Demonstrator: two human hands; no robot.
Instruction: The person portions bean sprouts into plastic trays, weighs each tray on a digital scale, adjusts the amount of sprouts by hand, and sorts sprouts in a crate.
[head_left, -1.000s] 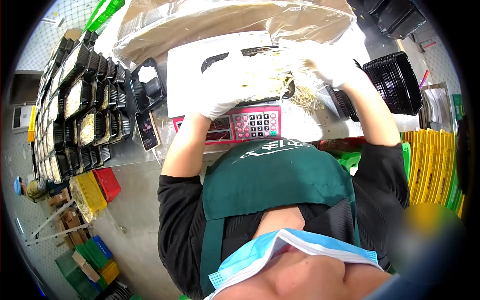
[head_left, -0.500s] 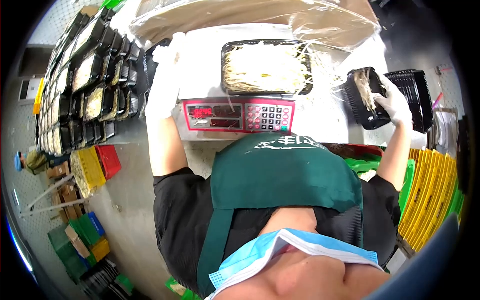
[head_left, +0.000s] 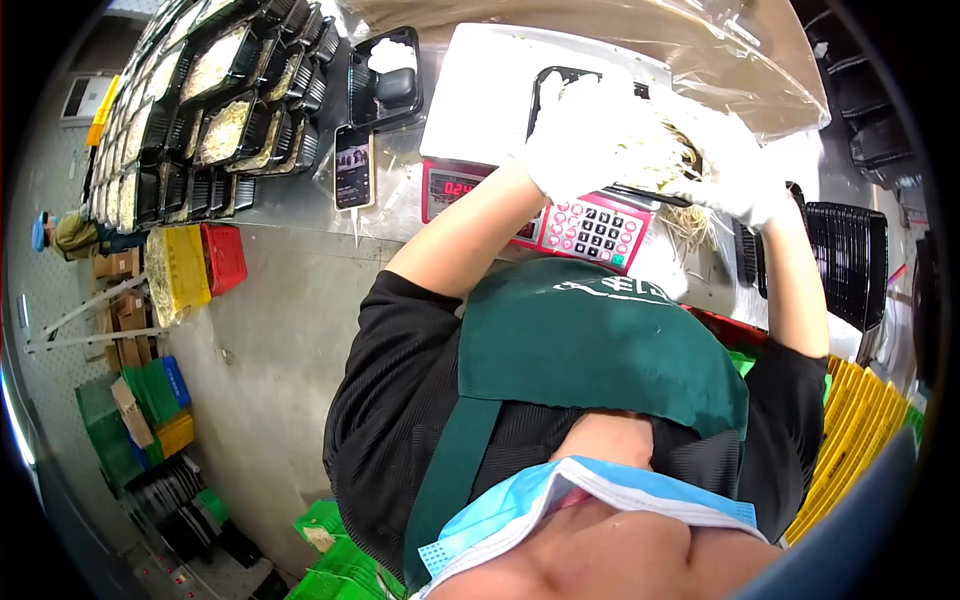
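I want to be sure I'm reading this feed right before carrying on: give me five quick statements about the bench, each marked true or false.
1. The left hand and the right hand are both at the tray on the scale. True.
2. The phone lies to the right of the scale. False: the phone lies to its left.
3. The scale's display is lit red. True.
4. Both hands are bare. False: both wear white gloves.
5. The front stacked trays on the left are empty. False: they hold pale strands.
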